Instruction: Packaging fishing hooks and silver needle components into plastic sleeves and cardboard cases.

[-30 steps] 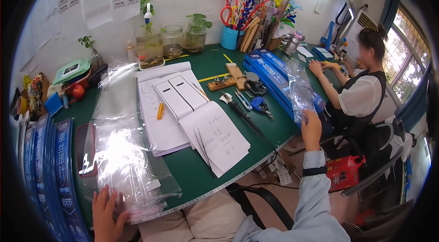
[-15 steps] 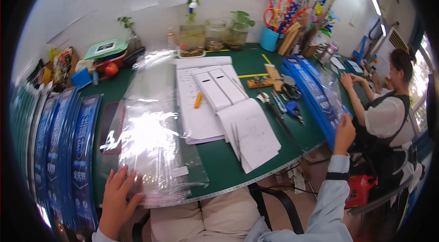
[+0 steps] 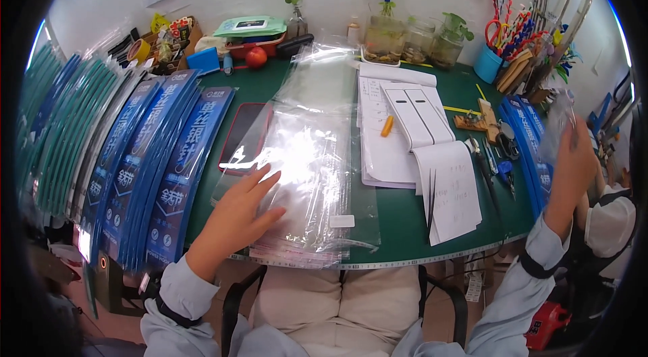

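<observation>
My left hand [image 3: 236,218] is open, fingers spread, at the left edge of a stack of clear plastic bags [image 3: 307,175] on the green table. Whether its fingertips touch the plastic I cannot tell. Over at the right, my right hand [image 3: 574,158] is raised and closed on a crumpled-looking clear plastic bag [image 3: 556,124]. What is inside that bag, if anything, cannot be made out. Just left of this hand lies a pile of blue printed packs [image 3: 524,131]. A red-edged phone [image 3: 244,134] lies partly under the clear bags.
Rows of blue packs [image 3: 192,175] and green-edged packs [image 3: 74,134] line the left side. Papers [image 3: 445,188] with tweezers [image 3: 430,205] lie right of the bags, near pliers [image 3: 506,171]. Plant jars [image 3: 449,46] and a blue cup [image 3: 487,63] stand behind. Another person sits at far right.
The view has turned left. My left hand has moved up from the table's front edge over the side of the bags. My right hand has lifted the clear bag away from the blue packs.
</observation>
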The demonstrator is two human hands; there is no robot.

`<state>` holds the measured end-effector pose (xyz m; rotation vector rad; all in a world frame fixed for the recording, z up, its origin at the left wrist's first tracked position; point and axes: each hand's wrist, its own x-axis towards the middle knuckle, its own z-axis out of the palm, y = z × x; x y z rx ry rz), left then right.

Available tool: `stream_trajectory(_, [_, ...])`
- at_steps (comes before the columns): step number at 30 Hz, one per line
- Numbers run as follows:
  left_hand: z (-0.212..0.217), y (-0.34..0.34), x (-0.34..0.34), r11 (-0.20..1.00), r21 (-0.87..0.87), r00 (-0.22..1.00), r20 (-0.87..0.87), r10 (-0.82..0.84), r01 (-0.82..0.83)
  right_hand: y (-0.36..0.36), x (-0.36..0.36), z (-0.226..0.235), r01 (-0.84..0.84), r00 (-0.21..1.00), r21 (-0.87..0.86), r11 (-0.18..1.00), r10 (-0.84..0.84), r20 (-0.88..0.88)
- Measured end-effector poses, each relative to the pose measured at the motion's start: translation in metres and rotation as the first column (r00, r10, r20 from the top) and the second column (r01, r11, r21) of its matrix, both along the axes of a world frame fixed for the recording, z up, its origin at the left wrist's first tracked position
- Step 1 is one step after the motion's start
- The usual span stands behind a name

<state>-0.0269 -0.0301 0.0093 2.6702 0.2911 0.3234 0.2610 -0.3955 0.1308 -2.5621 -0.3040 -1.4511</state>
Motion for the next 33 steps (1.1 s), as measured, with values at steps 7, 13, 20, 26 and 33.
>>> stream_trajectory(7, [-0.009, 0.005, 0.032, 0.844, -0.537, 1.000, 0.007, 0.000, 0.004, 0.142, -0.102, -0.019, -0.770, 0.577, -0.363, 0.524, 0.815, -0.048])
stream_trajectory(13, [0.002, 0.002, 0.064, 0.009, -1.000, 0.997, -0.023, -0.078, -0.022, 0.139, -0.165, -0.092, -0.938, 0.273, -0.313, 0.146, 0.871, -0.410])
stream_trajectory(20, [-0.032, 0.010, 0.136, 0.331, -0.939, 0.995, -0.102, -0.008, -0.094, 0.117, -0.199, -0.100, -0.961, 0.181, -0.274, 0.030, 0.818, -0.545])
stream_trajectory(26, [-0.047, 0.054, 0.204, 0.192, -0.981, 0.971, 0.027, 0.239, -0.020, 0.088, -0.205, -0.089, -0.969, 0.204, -0.241, 0.062, 0.754, -0.624])
stream_trajectory(33, [-0.031, 0.069, 0.270, 0.051, -0.983, 0.934, 0.185, 0.306, 0.178, 0.081, -0.174, -0.092, -0.941, 0.331, -0.145, 0.306, 0.739, -0.586])
